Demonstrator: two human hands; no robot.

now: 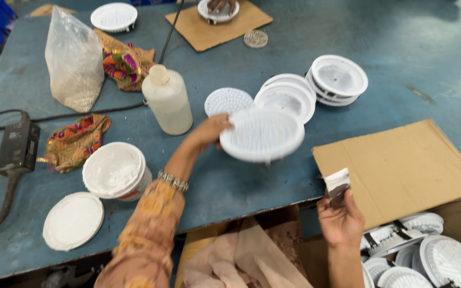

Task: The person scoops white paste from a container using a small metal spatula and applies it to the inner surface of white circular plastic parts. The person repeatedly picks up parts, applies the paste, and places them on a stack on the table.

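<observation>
left hand (209, 129): I see it closed on the near-left rim of the round white lamp housing (262, 133), held just above the blue table (417, 64).
right hand (340, 216): pinching a small white pad (337, 181), raised at the table edge beside the cardboard sheet (401, 165).
relation: housing lies up-left of the right hand, apart; left hand is on it.
facing: open dish tilted toward me, slightly blurred.
long axis: none I can call, it's round.

1. Bright, even overhead light; pale sheen on the blue desk (412, 64) at upper right.
2. Shadows short, soft.
3. Motion blur on the round white lamp disc (262, 133); remainder fairly sharp.
</observation>
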